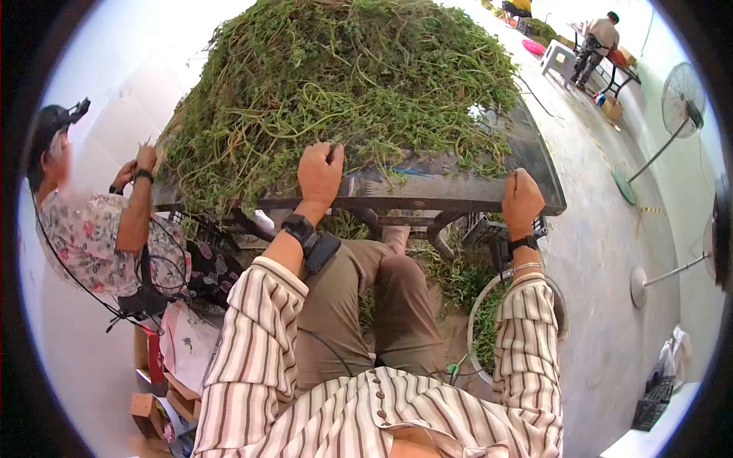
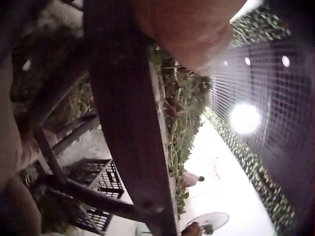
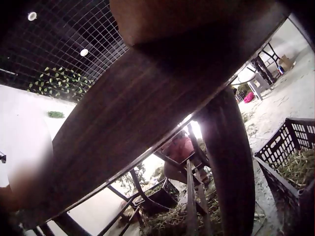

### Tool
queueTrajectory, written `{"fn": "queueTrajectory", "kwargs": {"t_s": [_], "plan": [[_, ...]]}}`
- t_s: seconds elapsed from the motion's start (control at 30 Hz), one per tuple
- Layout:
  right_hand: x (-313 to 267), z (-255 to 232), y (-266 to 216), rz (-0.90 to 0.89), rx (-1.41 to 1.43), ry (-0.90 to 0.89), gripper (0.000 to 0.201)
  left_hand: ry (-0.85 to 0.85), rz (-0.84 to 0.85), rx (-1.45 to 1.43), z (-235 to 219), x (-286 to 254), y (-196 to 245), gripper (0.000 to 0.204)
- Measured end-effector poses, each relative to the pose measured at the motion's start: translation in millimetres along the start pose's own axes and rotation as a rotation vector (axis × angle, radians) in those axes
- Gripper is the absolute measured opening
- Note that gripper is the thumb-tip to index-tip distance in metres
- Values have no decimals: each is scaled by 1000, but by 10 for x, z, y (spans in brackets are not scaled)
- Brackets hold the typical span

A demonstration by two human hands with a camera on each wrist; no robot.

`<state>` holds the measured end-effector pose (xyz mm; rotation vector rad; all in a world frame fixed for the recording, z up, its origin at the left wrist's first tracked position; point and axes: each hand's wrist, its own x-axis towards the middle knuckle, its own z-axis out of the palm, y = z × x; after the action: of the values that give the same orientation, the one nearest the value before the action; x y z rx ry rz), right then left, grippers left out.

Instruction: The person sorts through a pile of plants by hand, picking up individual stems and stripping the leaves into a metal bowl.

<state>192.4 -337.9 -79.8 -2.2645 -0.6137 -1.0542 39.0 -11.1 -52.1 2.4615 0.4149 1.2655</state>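
A big heap of green leafy stems [image 1: 343, 84] covers most of the dark table [image 1: 546, 164]. In the head view my left hand [image 1: 319, 175] rests at the table's near edge, against the front of the heap, fingers bent loosely and nothing seen in them. My right hand [image 1: 522, 200] lies on the edge by the right corner, fingers also loosely curled, apart from the stems. Both wrist views look along the table's underside and edge; the left hand [image 2: 192, 34] and right hand [image 3: 152, 22] show only partly there, with fingertips hidden.
Another person [image 1: 92, 221] sits at the left side of the table, hands at the heap. A round tub [image 1: 475, 336] with greens stands below my right arm. Black crates [image 3: 275, 162] sit on the floor. Standing fans [image 1: 682, 99] line the right wall; someone stands farther back [image 1: 599, 46].
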Motion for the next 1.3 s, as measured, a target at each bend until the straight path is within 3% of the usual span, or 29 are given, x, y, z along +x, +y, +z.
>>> {"fn": "queueTrajectory", "kwargs": {"t_s": [0.13,0.2,0.27,0.33,0.53,0.6,0.63,0.7,0.73,0.8,0.87,0.93,1.07,1.13,1.2,1.3], "plan": [[-15,-40,-2,-14,29,7,20,-91,-135,-103,-77,188,162,33],[-28,-35,0,4,18,-5,20,-261,-352,-424,-185,398,397,31],[-31,-40,1,18,21,-42,20,-260,-361,-609,-139,501,651,26],[-20,-76,-29,28,2,-54,22,-326,-470,-946,-153,466,1182,22],[-32,-116,-28,51,50,-127,26,-852,-555,-1181,178,-668,1951,20],[-17,-101,8,47,80,-140,25,-842,-715,-1309,115,-986,2023,20],[-12,-109,1,31,81,-142,25,-826,-716,-1318,81,-1165,1994,20],[-25,-89,-38,52,65,-153,24,-860,-944,-1252,-43,-1400,1836,21],[-24,-60,-44,36,84,-170,24,-831,-962,-1249,-138,-1427,1708,21],[-57,-21,-19,29,77,-63,23,-696,-965,-1055,-587,-1313,1395,22],[-55,-31,-9,-15,74,-38,25,-508,-589,-823,-1047,-1149,954,25],[-35,-52,-30,17,79,-75,26,-387,-851,-718,-1736,-764,822,24],[-39,-86,-50,41,114,-93,28,-329,-767,-427,-2927,-569,608,20],[-58,-63,-7,-1,113,-58,27,-343,-772,-225,-3409,-538,754,23],[-43,-69,-7,-7,65,-76,27,-470,-648,26,-4016,-525,566,21],[-14,-98,-22,12,38,-96,28,-236,-612,189,-4849,-383,424,23]]}}
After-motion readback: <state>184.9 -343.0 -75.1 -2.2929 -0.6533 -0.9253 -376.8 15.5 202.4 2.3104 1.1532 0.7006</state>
